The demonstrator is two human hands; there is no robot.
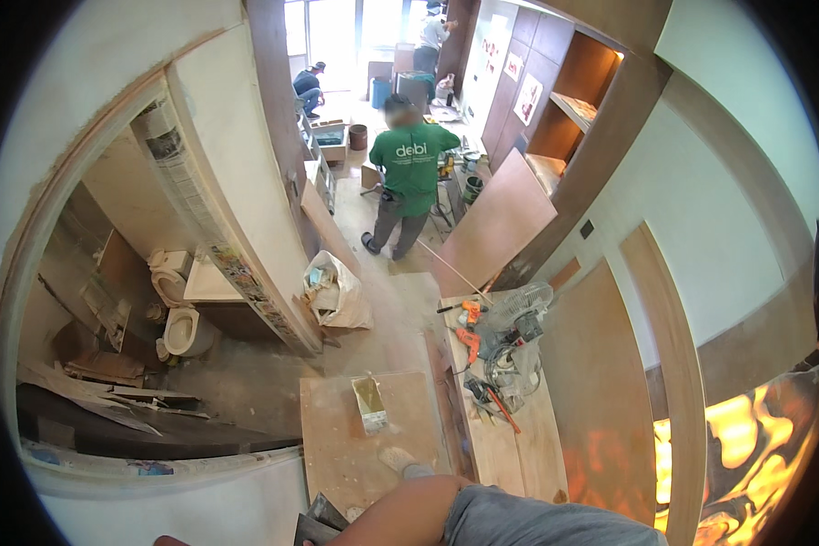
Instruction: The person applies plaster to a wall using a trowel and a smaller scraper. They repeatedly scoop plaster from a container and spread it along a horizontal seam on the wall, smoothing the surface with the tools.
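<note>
One arm (400, 510) crosses the bottom edge beside dark sheets (317, 520); fingers out of view, grip unknowable. Plywood board (369, 437) lies flat below as a worktop, glue tin (369, 403) resting on it within reach.

Your left hand (168, 541) barely shows at the bottom edge of the view, only a sliver of it, so you cannot tell how its fingers stand. Just right of it, dark grey flat pieces (318, 520) fan upward from the lower edge, their corners pointed and overlapping, looking like stiff sheet samples; whether your hand grips them is hidden. They sit against your raised knee, over the near edge of a bare plywood board (337, 437) on the floor. Farther up that board lies a small flat packet (369, 404), olive with a pale rim, lying lengthwise.
</note>
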